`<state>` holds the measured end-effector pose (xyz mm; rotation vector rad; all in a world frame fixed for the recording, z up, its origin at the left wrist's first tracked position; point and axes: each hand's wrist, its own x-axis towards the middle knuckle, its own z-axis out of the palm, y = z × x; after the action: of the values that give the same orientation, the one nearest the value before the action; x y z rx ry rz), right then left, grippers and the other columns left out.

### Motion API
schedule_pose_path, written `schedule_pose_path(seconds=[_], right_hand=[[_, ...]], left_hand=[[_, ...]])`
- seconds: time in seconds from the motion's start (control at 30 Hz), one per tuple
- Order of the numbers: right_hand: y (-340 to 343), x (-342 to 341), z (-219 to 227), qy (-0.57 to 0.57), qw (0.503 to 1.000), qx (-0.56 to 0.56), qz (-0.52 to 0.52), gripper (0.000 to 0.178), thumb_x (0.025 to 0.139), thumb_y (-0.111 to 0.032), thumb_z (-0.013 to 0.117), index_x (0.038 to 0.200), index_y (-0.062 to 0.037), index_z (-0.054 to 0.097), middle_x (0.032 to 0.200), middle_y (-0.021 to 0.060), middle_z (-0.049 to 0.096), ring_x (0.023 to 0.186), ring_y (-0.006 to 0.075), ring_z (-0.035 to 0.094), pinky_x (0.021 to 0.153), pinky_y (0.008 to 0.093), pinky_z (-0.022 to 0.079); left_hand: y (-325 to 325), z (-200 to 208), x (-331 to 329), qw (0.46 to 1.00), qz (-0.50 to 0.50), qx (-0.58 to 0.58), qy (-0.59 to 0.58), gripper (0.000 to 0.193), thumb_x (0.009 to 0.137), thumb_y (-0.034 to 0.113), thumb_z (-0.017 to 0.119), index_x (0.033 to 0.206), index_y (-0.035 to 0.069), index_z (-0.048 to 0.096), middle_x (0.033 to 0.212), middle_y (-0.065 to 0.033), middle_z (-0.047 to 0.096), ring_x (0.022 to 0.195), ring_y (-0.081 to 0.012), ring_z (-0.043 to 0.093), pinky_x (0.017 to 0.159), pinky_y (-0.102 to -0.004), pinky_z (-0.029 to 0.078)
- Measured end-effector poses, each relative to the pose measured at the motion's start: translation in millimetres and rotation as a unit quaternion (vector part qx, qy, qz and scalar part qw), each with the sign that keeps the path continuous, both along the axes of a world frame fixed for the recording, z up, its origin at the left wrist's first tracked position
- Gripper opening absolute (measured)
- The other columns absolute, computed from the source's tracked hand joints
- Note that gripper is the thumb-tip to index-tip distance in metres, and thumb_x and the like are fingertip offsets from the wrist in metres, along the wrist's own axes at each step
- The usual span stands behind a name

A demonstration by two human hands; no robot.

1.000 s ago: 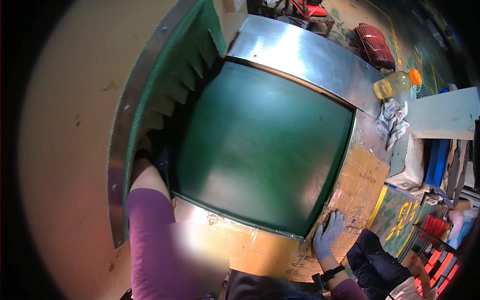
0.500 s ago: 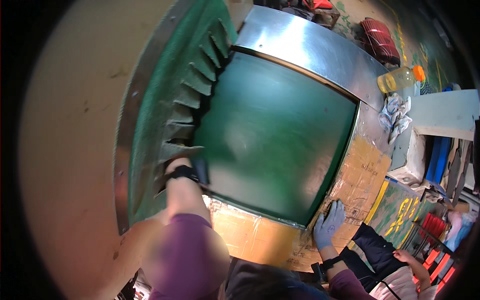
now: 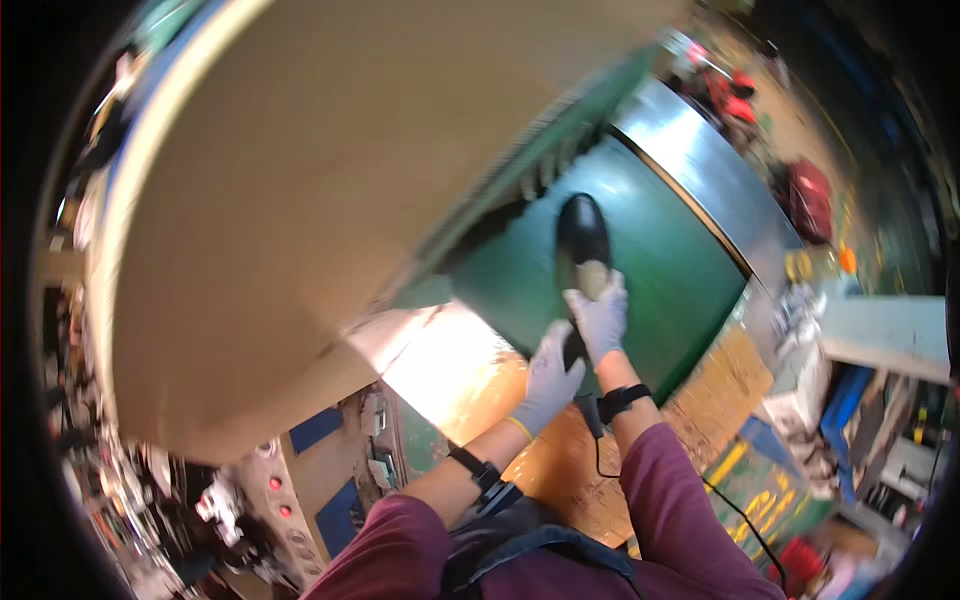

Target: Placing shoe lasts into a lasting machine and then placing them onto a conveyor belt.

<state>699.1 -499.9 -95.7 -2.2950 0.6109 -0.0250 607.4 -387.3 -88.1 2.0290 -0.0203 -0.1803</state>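
A black shoe [image 3: 582, 228] with a rounded, shiny toe is over the green belt [image 3: 668, 275], its toe pointing away from me. Something beige shows in its opening. My right hand [image 3: 603, 318], in a light grey glove, grips the shoe around the beige part. At the near, heel end, my left hand [image 3: 551, 378], gloved the same way, closes on the shoe with its fingertips against the dark side. The hands partly cover the heel. Motion blur hides whether the sole touches the belt.
Left of the belt rises a large beige machine housing [image 3: 290, 200] with green hanging flaps [image 3: 545, 172] along its opening. Cardboard [image 3: 725, 375] covers the near and right edges. A metal plate [image 3: 700, 150] borders the far side. A dark cable [image 3: 745, 520] runs at my right.
My left hand has come out from under the flaps, and a black shoe now shows over the belt. My right hand has left the cardboard for the shoe. The view has turned.
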Motion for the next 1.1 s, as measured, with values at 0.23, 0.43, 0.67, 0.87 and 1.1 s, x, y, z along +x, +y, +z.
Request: schedule_pose_path(seconds=[0.23, 0.43, 0.67, 0.87, 1.1], right_hand=[[-24, -13, 51, 0.014, 0.954, 0.299, 0.026, 0.043, 0.081, -0.016, 0.076, 0.119, -0.0002, 0.064, 0.106, 0.0117, 0.067, 0.083, 0.0219, 0.066, 0.074, 0.0331, 0.054], [-57, -112, 169, 0.149, 0.915, 0.322, 0.192, 0.039, 0.084, -0.012, 0.070, 0.120, -0.0001, 0.060, 0.085, 0.0016, 0.060, 0.074, 0.0133, 0.058, 0.068, 0.0268, 0.047], [83, -248, 310, 0.364, 0.818, 0.228, 0.382, 0.031, 0.087, 0.000, 0.067, 0.118, -0.0018, 0.064, 0.095, -0.0024, 0.062, 0.078, 0.0083, 0.054, 0.066, 0.0228, 0.046], [339, -267, 304, 0.238, 0.725, 0.232, 0.603, 0.055, 0.075, -0.015, 0.074, 0.125, 0.0010, 0.057, 0.110, 0.0037, 0.063, 0.101, 0.0152, 0.057, 0.094, 0.0307, 0.045], [678, -202, 345, -0.018, 0.627, 0.294, 0.721, 0.072, 0.071, -0.019, 0.084, 0.135, 0.0005, 0.055, 0.127, 0.0072, 0.063, 0.117, 0.0171, 0.058, 0.104, 0.0322, 0.042]], left_hand=[[131, 62, -135, 0.981, -0.153, 0.065, 0.097, 0.040, 0.094, 0.028, 0.057, 0.129, 0.008, 0.053, 0.127, -0.0173, 0.059, 0.114, -0.0360, 0.059, 0.099, -0.0439, 0.047], [283, 106, -297, 0.979, 0.084, -0.047, 0.180, 0.046, 0.094, 0.031, 0.055, 0.131, 0.003, 0.054, 0.129, -0.0190, 0.059, 0.121, -0.0332, 0.056, 0.103, -0.0413, 0.044], [344, 81, -493, 0.902, 0.310, -0.172, 0.246, 0.049, 0.094, 0.031, 0.056, 0.135, 0.003, 0.053, 0.128, -0.0159, 0.061, 0.122, -0.0285, 0.057, 0.105, -0.0376, 0.045], [381, 135, -537, 0.911, 0.334, -0.035, 0.239, 0.044, 0.092, 0.033, 0.058, 0.130, 0.010, 0.057, 0.125, -0.0159, 0.062, 0.117, -0.0339, 0.059, 0.102, -0.0408, 0.045], [440, 122, -543, 0.856, 0.482, -0.030, 0.182, 0.043, 0.090, 0.033, 0.060, 0.128, 0.012, 0.058, 0.123, -0.0153, 0.063, 0.117, -0.0345, 0.059, 0.100, -0.0412, 0.046]])
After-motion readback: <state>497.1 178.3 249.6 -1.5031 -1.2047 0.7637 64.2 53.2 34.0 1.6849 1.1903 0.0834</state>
